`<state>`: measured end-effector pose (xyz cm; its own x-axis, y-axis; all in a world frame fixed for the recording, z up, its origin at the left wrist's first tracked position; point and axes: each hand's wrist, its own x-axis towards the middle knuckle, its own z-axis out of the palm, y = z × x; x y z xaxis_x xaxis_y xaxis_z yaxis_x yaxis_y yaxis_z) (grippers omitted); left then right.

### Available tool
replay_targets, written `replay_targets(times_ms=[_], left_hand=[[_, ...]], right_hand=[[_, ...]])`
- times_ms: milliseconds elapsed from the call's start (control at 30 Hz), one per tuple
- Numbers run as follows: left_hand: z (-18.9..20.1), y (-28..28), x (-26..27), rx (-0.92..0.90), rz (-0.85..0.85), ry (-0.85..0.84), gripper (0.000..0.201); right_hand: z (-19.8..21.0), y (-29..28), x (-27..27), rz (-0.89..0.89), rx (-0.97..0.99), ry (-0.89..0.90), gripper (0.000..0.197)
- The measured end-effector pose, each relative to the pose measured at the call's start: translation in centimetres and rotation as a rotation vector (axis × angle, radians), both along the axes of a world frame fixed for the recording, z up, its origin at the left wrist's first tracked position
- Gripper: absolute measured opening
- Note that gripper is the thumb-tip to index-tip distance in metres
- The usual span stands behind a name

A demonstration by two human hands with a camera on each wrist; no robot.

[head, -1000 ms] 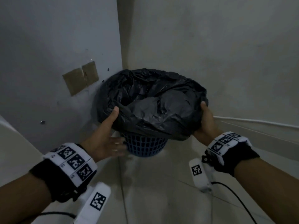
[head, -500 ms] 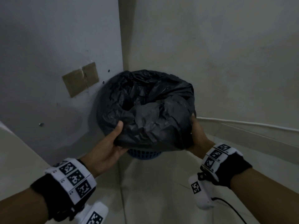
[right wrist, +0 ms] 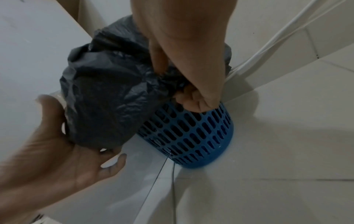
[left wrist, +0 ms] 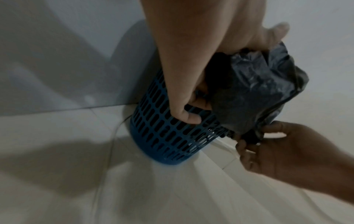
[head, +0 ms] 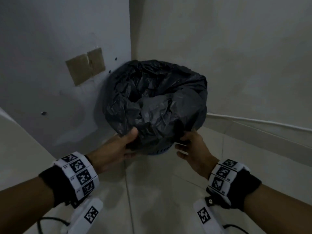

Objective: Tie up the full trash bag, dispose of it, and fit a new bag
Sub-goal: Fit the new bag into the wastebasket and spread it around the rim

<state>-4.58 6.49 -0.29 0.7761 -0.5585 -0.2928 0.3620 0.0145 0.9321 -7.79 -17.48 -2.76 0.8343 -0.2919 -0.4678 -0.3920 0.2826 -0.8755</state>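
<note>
A black trash bag (head: 157, 105) lines a blue slotted plastic bin (left wrist: 172, 136) that stands on the floor in a wall corner. The bag's rim is folded down over the bin's top and hides most of it in the head view. My left hand (head: 125, 144) grips the near left fold of the bag (left wrist: 258, 91), thumb on top and fingers curled under it. My right hand (head: 189, 142) pinches the near right edge of the bag (right wrist: 114, 98), bunching the plastic against the bin (right wrist: 191, 136). What lies inside the bag is hidden.
Two walls meet right behind the bin. A brown taped patch (head: 86, 65) is on the left wall. A white cable (head: 253, 120) runs along the right wall's base. A thin dark cord (right wrist: 157, 177) lies on the pale tiled floor (head: 160, 191) before the bin.
Both hands have slid from the bin's sides toward its near front, drawing the bag's overhanging rim together. The right hand now pinches the edge instead of cupping the side.
</note>
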Motion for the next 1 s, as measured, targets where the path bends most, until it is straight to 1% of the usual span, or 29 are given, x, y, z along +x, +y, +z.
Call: replay_targets(times_ms=[33,67,133,167,200,233,267,300,333,400,433,500,600,667,733,800,867,967,1000], left_hand=[[-0.3,0.2,0.0,0.043,-0.025,-0.035,0.087],[-0.6,0.3,0.2,0.097,-0.051,-0.075,0.079],[-0.7,0.2,0.3,0.172,-0.051,-0.102,0.049],[-1.0,0.1,0.5,0.187,-0.026,-0.091,0.039],[-1.3,0.2,0.6,0.193,-0.01,-0.078,0.037],[-1.8,0.2,0.7,0.198,-0.007,-0.07,0.042],[-2.4,0.3,0.9,0.218,-0.022,-0.071,0.051],[-3.1,0.3,1.1,0.245,-0.041,-0.07,0.055],[-3.7,0.2,1.2,0.272,-0.051,-0.074,0.049],[-4.5,0.0,1.4,0.323,-0.048,-0.073,0.026],[-5.0,-0.1,1.6,0.34,-0.038,-0.076,0.024],[-6.1,-0.2,2.0,0.359,0.032,-0.071,0.028],[-7.5,-0.7,2.3,0.378,0.199,-0.014,0.016],[-8.9,-1.1,2.3,0.379,0.251,0.009,0.024],[-10.4,-1.6,2.1,0.389,0.268,0.012,0.031],[-11.7,-1.9,2.2,0.42,0.279,0.031,0.035],[-12.5,-2.3,2.5,0.442,0.298,0.058,0.033],[-13.7,-2.7,3.5,0.485,0.337,0.087,0.051],[-13.9,-2.7,3.9,0.507,0.345,0.09,0.05]], right_hand=[[-0.1,0.1,-0.2,0.017,-0.066,-0.019,0.039],[-0.2,0.1,-0.4,0.018,-0.124,-0.042,0.044],[-0.5,-0.3,-0.5,-0.002,-0.2,-0.066,0.048],[-0.9,-0.5,-0.5,-0.01,-0.234,-0.074,0.048],[-1.4,-0.7,-0.3,-0.011,-0.278,-0.086,0.048],[-2.0,-0.7,-0.2,-0.009,-0.332,-0.093,0.05],[-2.8,-0.8,0.0,-0.012,-0.388,-0.105,0.055],[-3.5,-0.6,0.3,-0.016,-0.441,-0.111,0.063],[-4.1,-0.6,0.7,-0.027,-0.481,-0.112,0.07],[-5.5,-0.6,2.0,-0.041,-0.498,-0.112,0.078],[-6.1,-0.7,2.8,-0.037,-0.488,-0.105,0.078],[-7.2,-0.6,4.3,-0.021,-0.502,-0.082,0.075],[-9.2,-0.6,5.1,-0.007,-0.535,-0.039,0.079],[-10.4,-0.6,5.0,-0.002,-0.505,0.011,0.083],[-11.7,-0.8,5.2,-0.004,-0.493,0.046,0.088],[-13.0,-0.9,5.5,-0.01,-0.484,0.057,0.085],[-14.1,-0.8,5.8,0.001,-0.483,0.054,0.078],[-15.3,-0.8,6.2,0.012,-0.481,0.106,0.078],[-15.8,-0.9,6.4,0.017,-0.486,0.12,0.079]])
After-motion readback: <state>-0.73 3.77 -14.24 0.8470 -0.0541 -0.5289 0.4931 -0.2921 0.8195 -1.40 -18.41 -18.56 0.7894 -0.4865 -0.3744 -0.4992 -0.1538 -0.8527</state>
